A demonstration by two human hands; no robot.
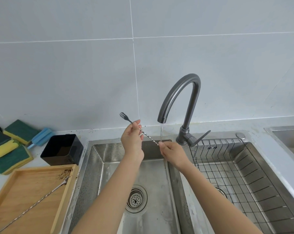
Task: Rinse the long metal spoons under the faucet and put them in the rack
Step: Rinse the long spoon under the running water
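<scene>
Pretty bright, even, soft light all over; no single obvious source, looks diffuse and a bit cool; the grey wall (75,65) is washed flat with barely any shading. Shadows are faint, just soft dark patches under the arms on the sink (109,166) floor; the black box (62,149) is the only really dark spot. Mild glare along the curve of the faucet (180,92) and dull sheen on the steel. Heavy wide-angle warp; grout lines and the counter edge bow toward the corners; the tray (33,191) stretches at lower left. Overall a little soft and compressed; fine detail on the rack (244,174) wires smears near the right edge.
</scene>
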